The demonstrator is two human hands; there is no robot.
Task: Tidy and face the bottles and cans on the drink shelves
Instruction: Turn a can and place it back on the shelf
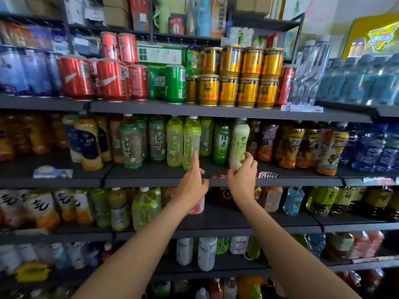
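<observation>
Pale green tea bottle [191,143]: second shelf [216,176], upright; left hand [192,186] touches it with extended forefinger, other fingers curled. White-green bottle [239,143]: just right, beside dark green tea bottle [221,145]; right hand [243,179] fingers pinch its base. Gold cans [241,77] stacked above.

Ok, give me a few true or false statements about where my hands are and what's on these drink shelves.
1. The left hand points its index finger at a light green bottle. True.
2. The right hand grips a red can. False: its fingers are on the pale green bottle.
3. The gold cans are stacked in two tiers. True.
4. Both hands reach to the top shelf. False: they are at the bottle shelf below the cans.
5. The green can stands right of the gold cans. False: it stands left of them.
</observation>
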